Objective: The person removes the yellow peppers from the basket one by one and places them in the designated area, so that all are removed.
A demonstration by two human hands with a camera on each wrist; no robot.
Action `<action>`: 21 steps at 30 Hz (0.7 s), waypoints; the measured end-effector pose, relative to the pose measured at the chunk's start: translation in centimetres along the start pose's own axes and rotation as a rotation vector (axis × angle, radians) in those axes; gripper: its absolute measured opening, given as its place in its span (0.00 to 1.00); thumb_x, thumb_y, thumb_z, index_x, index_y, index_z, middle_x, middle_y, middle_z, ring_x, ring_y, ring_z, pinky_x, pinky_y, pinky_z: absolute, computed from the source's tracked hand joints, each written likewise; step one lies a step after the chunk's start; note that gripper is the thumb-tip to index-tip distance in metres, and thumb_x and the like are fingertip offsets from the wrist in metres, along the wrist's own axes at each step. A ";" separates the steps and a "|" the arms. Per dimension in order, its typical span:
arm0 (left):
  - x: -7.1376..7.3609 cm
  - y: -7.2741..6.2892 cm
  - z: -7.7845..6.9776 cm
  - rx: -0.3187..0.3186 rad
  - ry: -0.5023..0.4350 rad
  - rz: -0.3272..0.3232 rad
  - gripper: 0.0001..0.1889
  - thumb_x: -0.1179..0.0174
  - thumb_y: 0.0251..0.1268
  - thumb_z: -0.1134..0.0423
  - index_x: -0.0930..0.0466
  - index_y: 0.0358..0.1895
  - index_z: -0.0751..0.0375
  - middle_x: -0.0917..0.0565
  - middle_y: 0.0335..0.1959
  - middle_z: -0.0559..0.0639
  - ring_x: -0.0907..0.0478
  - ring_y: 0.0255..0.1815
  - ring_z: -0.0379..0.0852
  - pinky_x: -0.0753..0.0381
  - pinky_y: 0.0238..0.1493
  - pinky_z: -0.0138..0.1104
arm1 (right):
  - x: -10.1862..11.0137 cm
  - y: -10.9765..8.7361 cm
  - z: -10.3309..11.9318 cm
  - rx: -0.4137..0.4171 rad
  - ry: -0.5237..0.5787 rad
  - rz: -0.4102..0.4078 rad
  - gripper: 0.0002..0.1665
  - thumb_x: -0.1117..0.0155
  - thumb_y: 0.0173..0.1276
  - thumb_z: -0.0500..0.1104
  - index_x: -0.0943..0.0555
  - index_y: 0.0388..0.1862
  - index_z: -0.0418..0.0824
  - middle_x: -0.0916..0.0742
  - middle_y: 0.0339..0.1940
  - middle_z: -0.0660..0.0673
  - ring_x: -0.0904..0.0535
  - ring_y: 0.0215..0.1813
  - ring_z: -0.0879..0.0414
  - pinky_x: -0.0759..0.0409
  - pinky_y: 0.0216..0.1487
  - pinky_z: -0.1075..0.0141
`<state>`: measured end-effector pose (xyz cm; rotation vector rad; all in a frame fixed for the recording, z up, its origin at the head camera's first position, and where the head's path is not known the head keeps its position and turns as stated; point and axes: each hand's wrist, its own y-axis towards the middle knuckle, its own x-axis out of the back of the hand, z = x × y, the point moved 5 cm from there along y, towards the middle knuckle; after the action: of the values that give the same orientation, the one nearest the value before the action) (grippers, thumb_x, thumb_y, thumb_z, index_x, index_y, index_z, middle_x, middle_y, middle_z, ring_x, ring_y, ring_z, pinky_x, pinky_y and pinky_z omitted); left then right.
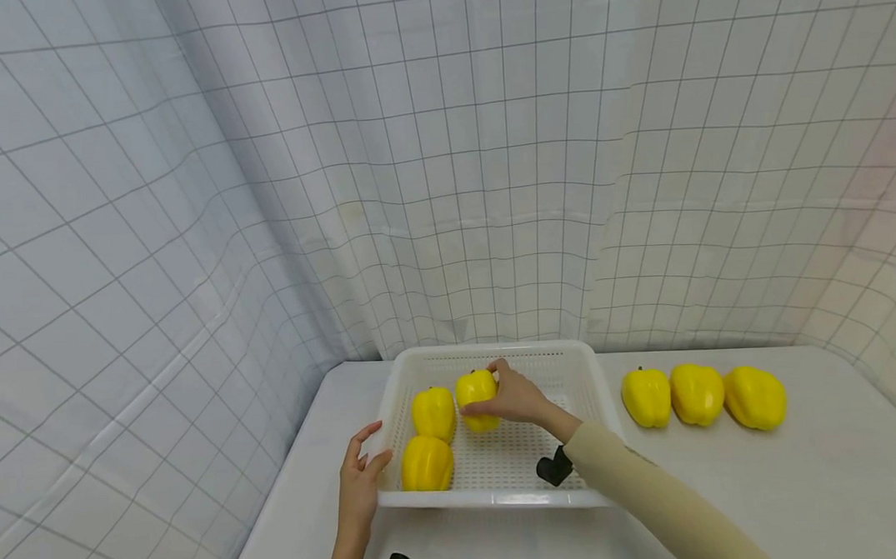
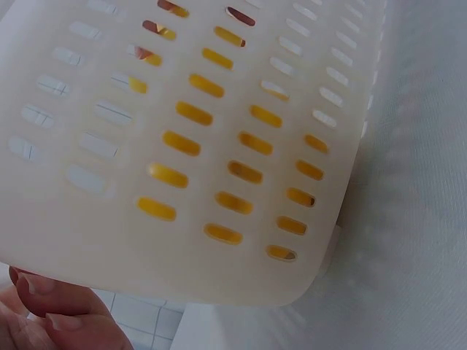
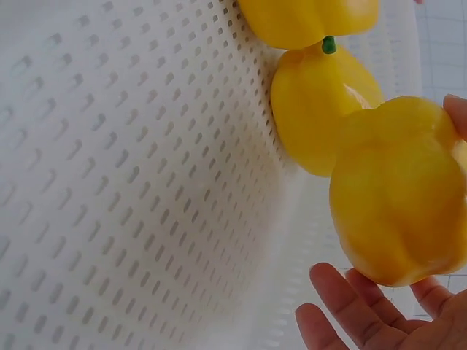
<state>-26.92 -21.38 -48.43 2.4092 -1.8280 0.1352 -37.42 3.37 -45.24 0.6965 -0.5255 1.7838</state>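
Head view: gridded curtains [image 1: 489, 186] back a white table [image 1: 839, 471]; right fingers [image 1: 485, 408] grip a pepper [image 1: 473, 387], left fingers [image 1: 361, 437] spread beside a basket [image 1: 495, 499].

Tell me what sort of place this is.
Probably a curtained-off work booth, perhaps for demonstrations: grid-patterned curtains hang around a white table, which holds a perforated white plastic basket and yellow bell peppers.

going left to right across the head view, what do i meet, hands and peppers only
left hand → front-left pepper with rear-left pepper behind it → held pepper in right hand → first loose pepper → second loose pepper → third loose pepper
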 end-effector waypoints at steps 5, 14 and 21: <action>-0.1 0.0 0.0 0.004 0.003 -0.013 0.23 0.46 0.66 0.66 0.31 0.64 0.55 0.24 0.54 0.60 0.26 0.44 0.47 0.26 0.44 0.38 | 0.3 -0.1 0.4 0.036 0.053 -0.019 0.52 0.27 0.46 0.63 0.37 0.61 0.37 0.21 0.44 0.41 0.23 0.40 0.53 0.23 0.38 0.60; 0.0 0.0 -0.1 0.012 0.008 -0.014 0.23 0.46 0.66 0.66 0.31 0.64 0.56 0.24 0.54 0.61 0.26 0.44 0.47 0.26 0.43 0.38 | 1.3 -1.2 1.7 0.077 0.132 -0.032 0.51 0.26 0.47 0.62 0.38 0.62 0.38 0.22 0.43 0.42 0.23 0.38 0.53 0.22 0.36 0.61; 0.1 -0.1 -0.1 0.010 0.008 -0.008 0.23 0.46 0.66 0.66 0.32 0.65 0.57 0.25 0.55 0.62 0.26 0.45 0.48 0.27 0.43 0.38 | 2.2 -2.2 2.5 0.090 0.167 -0.027 0.52 0.26 0.46 0.63 0.39 0.62 0.39 0.23 0.41 0.42 0.23 0.36 0.53 0.21 0.36 0.61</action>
<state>-26.82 -21.41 -48.29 2.4185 -1.8190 0.1541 -35.32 3.86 -41.88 0.6066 -0.3238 1.8298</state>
